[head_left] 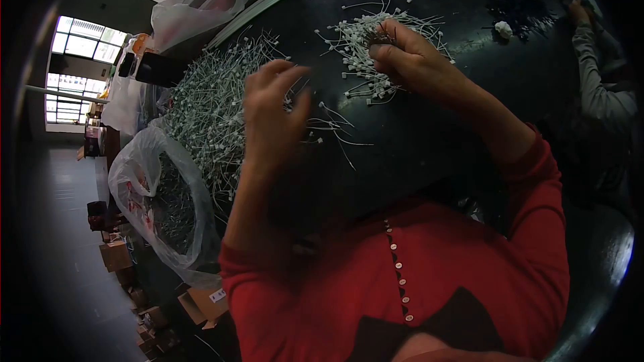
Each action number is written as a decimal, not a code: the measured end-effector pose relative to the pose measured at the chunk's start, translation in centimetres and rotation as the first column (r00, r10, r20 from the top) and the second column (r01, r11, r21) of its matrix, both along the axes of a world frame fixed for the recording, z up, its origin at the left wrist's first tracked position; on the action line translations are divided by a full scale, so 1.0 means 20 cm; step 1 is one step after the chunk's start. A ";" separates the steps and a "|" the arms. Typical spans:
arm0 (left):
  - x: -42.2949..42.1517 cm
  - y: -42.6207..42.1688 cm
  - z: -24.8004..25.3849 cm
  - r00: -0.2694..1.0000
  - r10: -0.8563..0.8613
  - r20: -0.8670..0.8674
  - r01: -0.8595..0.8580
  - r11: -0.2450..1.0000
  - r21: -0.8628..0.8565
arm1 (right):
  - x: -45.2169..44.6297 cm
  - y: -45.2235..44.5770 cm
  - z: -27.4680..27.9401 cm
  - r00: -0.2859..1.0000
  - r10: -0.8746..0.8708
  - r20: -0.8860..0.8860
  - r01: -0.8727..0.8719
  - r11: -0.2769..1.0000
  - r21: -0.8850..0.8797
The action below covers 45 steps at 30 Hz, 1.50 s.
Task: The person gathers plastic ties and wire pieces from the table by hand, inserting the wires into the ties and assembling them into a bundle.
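On the far left, a clear plastic bag (pixel 127 161), its mouth open, holds a mass of thin dark pieces (pixel 172 204). Beside it a large heap of thin white-tipped pieces (pixel 208 104) spreads over the dark tabletop (pixel 409 167), tangled and pointing every way. Next come a few loose pieces (pixel 333 126) in the gap, and farther right a smaller pile (pixel 352 43), also loosely strewn. Judging by this split, the handling looks well short of finished: a limited share sits apart on the right, while much more remains in the left heap. No neat, finished bundle is visible, so the exact stage is uncertain.

The left hand (pixel 274 110), blurred, hangs at the right edge of the large heap, thumb and fingers apart; no piece shows clearly in its grasp. The heap lies beyond and left of its fingers, the loose pieces just right of its thumb. The right hand (pixel 409 53) is over the smaller pile, thumb and fingers curled near each other; whether they pinch a piece I cannot tell. White-tipped pieces lie around and beneath those fingertips.
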<state>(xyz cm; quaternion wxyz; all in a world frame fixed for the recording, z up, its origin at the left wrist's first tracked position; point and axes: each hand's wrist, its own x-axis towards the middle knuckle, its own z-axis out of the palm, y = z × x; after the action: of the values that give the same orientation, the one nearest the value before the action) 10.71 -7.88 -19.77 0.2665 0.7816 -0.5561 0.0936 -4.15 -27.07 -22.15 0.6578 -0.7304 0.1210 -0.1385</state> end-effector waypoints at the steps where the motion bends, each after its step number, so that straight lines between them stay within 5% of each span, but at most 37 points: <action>1: -0.05 -0.04 -0.04 0.992 -0.103 -0.070 0.105 0.994 0.026 | 0.00 0.00 -0.01 1.000 -0.001 -0.001 0.001 1.000 -0.004; 5: -0.17 -0.16 -0.20 0.946 -0.304 -0.110 0.312 0.948 0.064 | 0.01 0.01 -0.01 0.995 0.036 0.089 -0.035 0.999 -0.003; 9: -0.15 -0.18 -0.18 0.954 -0.288 -0.080 0.296 0.949 0.111 | 0.00 0.04 0.02 0.996 0.069 0.054 -0.073 0.995 0.069; 12: -0.12 -0.17 -0.18 0.949 -0.313 -0.039 0.312 0.950 -0.021 | -0.02 0.05 0.06 0.995 0.086 0.053 -0.088 0.996 0.018; 13: -0.11 -0.16 -0.17 0.944 -0.206 -0.256 0.198 0.979 -0.056 | -0.02 0.06 0.05 0.995 0.089 0.053 -0.090 0.996 0.019; 15: -0.11 -0.13 -0.10 0.767 -0.027 -0.641 0.002 0.999 -0.039 | -0.02 0.07 0.03 0.992 0.092 0.080 -0.083 0.990 -0.116; 16: -0.09 -0.11 -0.09 0.766 -0.024 -0.642 -0.001 0.999 -0.038 | -0.02 0.07 0.03 0.992 0.095 0.079 -0.086 0.990 -0.115; 18: -0.07 -0.09 -0.07 0.111 -0.110 -0.988 -0.031 0.993 -0.114 | -0.01 0.08 0.02 0.992 0.095 0.079 -0.076 0.973 -0.220; 19: -0.08 -0.08 -0.07 0.111 -0.110 -0.988 -0.034 0.993 -0.114 | -0.01 0.08 0.01 0.992 0.097 0.078 -0.078 0.972 -0.220; 21: -0.10 -0.09 -0.08 -0.096 -0.151 -0.984 -0.112 0.984 -0.140 | -0.01 0.09 0.00 0.995 0.067 0.071 -0.047 0.966 -0.254; 30: -0.12 -0.08 -0.14 0.090 -0.204 -0.975 -0.004 0.979 -0.205 | -0.01 0.08 -0.01 0.994 0.083 0.073 -0.055 0.944 -0.325; 33: -0.10 -0.08 -0.15 0.080 -0.198 -0.977 0.036 0.980 -0.195 | 0.00 0.09 -0.01 0.991 0.080 0.103 -0.056 0.974 -0.220; 45: -0.13 -0.08 -0.16 0.062 -0.210 -0.976 -0.016 0.977 -0.212 | 0.01 0.10 -0.04 0.993 0.090 0.082 -0.064 0.958 -0.278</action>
<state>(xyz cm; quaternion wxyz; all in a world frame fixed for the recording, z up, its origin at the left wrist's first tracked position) 8.18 -9.55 -22.93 0.6431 0.5701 -0.2657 -0.4369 -3.97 -25.07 -23.00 0.5599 -0.8114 0.0411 -0.1625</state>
